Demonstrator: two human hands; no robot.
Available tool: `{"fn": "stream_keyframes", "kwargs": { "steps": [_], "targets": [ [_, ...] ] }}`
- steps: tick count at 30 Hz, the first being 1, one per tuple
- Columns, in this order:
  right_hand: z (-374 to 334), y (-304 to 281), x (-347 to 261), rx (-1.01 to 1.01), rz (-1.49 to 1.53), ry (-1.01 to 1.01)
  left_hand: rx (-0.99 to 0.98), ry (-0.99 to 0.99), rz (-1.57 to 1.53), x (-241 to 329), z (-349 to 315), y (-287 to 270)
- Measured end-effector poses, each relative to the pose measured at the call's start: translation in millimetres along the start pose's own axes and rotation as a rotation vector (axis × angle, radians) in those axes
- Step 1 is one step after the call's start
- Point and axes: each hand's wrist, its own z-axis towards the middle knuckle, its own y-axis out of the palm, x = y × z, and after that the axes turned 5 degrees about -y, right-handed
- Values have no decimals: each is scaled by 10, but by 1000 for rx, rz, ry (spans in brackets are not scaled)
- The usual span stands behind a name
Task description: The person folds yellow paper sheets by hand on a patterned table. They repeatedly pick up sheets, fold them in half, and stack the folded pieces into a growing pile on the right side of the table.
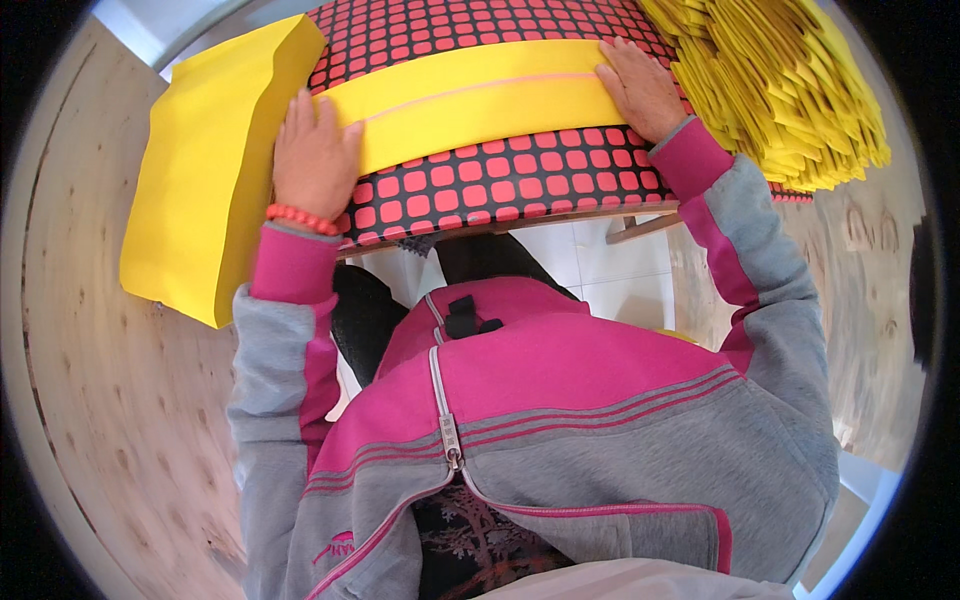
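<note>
A long yellow folded sheet lies flat across the patterned tabletop, with a thin pinkish line running along its middle. I cannot tell whether it is paper or cloth. My left hand rests flat on its left end, fingers stretched out and pointing away from me. At the opposite end, my right hand lies with its fingers extended over the sheet's edge. Neither hand grips anything. Just left of my left hand is a thick stack of flat yellow sheets. Many folded yellow pieces are heaped beyond my right hand.
The tabletop has a cover of red rounded squares on black, and its near edge curves in front of my lap. A pale wooden surface extends at the left, another at the right. White floor tiles show below the table.
</note>
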Motion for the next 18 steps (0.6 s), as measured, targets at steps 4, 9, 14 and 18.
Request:
{"fn": "stream_keyframes", "kwargs": {
  "steps": [4, 9, 14, 18],
  "targets": [
    [292, -86, -547, 320, 76, -311, 315, 306, -213, 766, 223, -41],
    [450, 117, -1117, 172, 305, -379, 0, 254, -228, 1119, 133, 111],
    [265, 181, -437, 119, 209, -264, -56, 156, -154, 364, -4, 56],
    [96, 211, -35, 160, 215, -186, -83, 96, -113, 15, -16, -13]
  ]
}}
